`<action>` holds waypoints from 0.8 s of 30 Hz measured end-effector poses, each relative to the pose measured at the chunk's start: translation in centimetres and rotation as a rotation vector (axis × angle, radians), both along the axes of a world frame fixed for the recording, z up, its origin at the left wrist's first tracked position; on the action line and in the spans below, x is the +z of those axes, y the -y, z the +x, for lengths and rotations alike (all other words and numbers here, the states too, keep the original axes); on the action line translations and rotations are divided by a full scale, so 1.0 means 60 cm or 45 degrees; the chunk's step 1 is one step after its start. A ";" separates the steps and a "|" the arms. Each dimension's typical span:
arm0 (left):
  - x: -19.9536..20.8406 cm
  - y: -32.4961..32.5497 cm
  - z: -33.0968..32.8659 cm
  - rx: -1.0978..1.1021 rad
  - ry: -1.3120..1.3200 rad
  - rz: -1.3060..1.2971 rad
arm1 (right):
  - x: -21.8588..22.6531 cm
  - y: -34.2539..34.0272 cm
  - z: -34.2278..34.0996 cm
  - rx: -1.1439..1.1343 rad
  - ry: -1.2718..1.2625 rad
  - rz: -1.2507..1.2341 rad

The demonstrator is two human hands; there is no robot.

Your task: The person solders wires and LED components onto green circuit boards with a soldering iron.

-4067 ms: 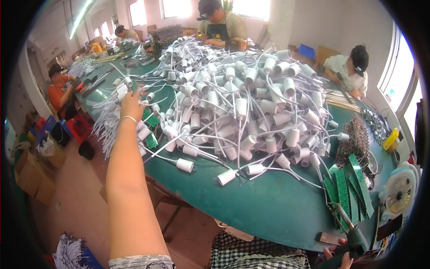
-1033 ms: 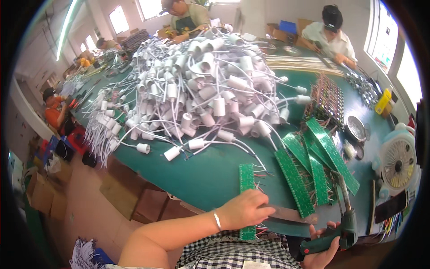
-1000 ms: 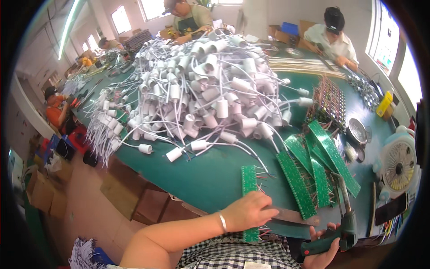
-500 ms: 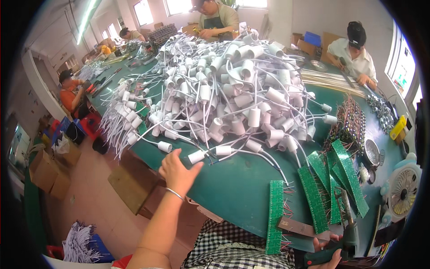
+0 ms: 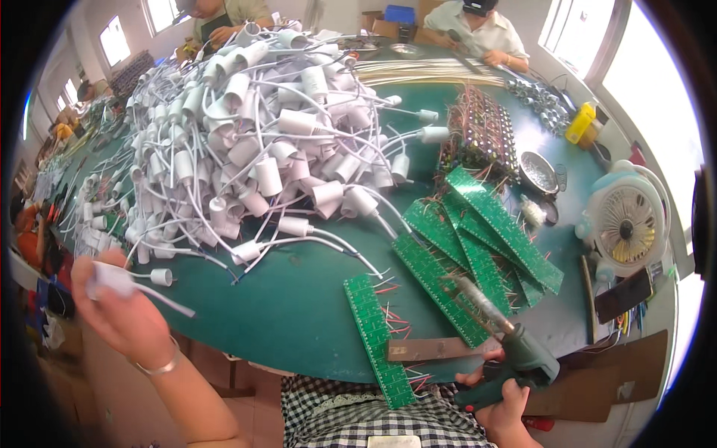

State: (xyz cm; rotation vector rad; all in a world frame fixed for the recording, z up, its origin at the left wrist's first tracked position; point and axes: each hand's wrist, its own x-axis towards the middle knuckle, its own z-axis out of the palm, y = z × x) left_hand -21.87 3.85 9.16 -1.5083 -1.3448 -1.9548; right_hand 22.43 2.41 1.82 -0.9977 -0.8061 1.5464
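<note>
My left hand (image 5: 123,321), blurred, is closed around a white lamp holder (image 5: 112,280) whose cable trails out to the right. It is at the left front of a large heap of white lamp holders (image 5: 267,176) with cables. In my right hand (image 5: 504,411) is a green soldering gun (image 5: 529,360), its metal barrel pointing up and left over the green circuit boards. One separate circuit board strip (image 5: 371,336) with red and white wires lies at the table's front edge. A flat brownish bar (image 5: 437,349) reaches from that strip toward my right hand.
Several overlapping green circuit boards (image 5: 485,257) lie right of the heap. Behind them are wired components (image 5: 482,127), a round metal dish (image 5: 538,172) and a yellow bottle (image 5: 580,123). A fan (image 5: 626,224) and a phone (image 5: 624,295) stand at right. Co-workers (image 5: 478,33) sit across the green table (image 5: 284,299).
My left hand, open beside the heap before, has closed on a lamp holder and drawn it to the left. My right hand still holds the soldering gun. The view has turned right.
</note>
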 end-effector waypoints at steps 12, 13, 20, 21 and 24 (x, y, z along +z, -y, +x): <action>-0.138 -0.084 0.195 -0.477 -0.288 -1.194 | 0.010 -0.016 -0.019 0.313 0.103 -0.385; -0.138 -0.093 0.192 -0.503 -0.300 -1.186 | 0.021 -0.028 -0.033 0.318 0.097 -0.361; -0.149 -0.125 0.187 -0.535 -0.143 -1.245 | 0.036 -0.093 -0.056 0.603 0.771 0.435; -0.149 -0.126 0.189 -0.534 -0.138 -1.247 | 0.039 -0.099 -0.062 0.454 0.852 0.565; -0.150 -0.128 0.195 -0.443 -0.372 -1.218 | 0.026 -0.085 -0.064 0.423 0.866 0.455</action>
